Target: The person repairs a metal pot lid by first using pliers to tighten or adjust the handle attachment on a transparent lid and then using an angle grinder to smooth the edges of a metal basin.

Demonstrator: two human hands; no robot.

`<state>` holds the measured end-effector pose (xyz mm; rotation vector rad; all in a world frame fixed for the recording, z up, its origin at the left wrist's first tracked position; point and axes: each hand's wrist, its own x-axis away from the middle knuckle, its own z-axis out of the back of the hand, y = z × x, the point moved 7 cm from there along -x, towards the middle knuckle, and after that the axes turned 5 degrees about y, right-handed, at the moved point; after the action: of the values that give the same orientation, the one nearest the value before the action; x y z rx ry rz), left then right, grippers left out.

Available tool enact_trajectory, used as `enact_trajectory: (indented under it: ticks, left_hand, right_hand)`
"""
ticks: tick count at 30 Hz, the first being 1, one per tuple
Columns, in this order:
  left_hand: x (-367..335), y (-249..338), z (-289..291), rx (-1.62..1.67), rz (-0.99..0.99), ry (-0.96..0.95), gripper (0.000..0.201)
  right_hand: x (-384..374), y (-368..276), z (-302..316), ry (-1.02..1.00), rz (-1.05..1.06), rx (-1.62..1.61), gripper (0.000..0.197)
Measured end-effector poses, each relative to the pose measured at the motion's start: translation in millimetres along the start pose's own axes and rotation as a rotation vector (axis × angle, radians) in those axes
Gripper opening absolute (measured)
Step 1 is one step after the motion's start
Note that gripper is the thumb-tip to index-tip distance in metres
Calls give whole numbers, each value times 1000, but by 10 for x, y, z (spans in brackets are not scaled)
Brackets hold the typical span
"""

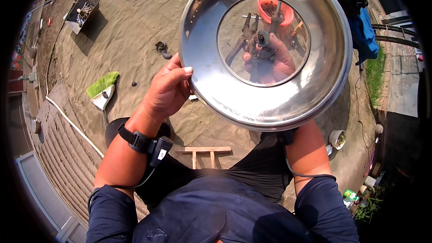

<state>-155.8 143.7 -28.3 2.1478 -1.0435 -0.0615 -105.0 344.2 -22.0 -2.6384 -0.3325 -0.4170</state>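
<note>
A broom with a green head lay on the sandy ground to the left, and a box of small oddments stood beyond it. A pale hose curved along that side. Near the knees was a wooden frame; a white pot with a plant stood at the right, below some blue cloth. The lid blocked much of the ground ahead, though its glass showed a red basin and a dark tool.

The lid was up in front of the person, a broad, shiny steel ring around a clear round window. The hands were apart: the left hand pinched its left edge, while the right hand, behind the glass, seemed, through the reflections, to grip the dark knob at its middle.
</note>
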Motion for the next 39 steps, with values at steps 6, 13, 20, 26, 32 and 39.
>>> enact_trajectory:
  ticks: [6,13,20,26,32,39]
  left_hand:
    - [-22,16,52,331,67,-99,48]
    - [-132,-67,98,-273,-63,80,46]
    - [-145,-223,-98,-617,108,-223,62]
    - [-11,-206,-172,-288,232,-169,63]
    - [-22,-183,-271,-187,258,-203,65]
    - [-75,-205,-2,-90,133,-237,105]
  right_hand:
    - [14,18,-27,95,65,-121,36]
    - [-28,88,-70,-24,64,-101,43]
    - [13,418,-203,35,-51,70,52]
    - [13,584,-367,-89,-187,-99,48]
    - [-25,531,-411,-80,-104,46,50]
    - [-30,421,-272,16,-113,156,53]
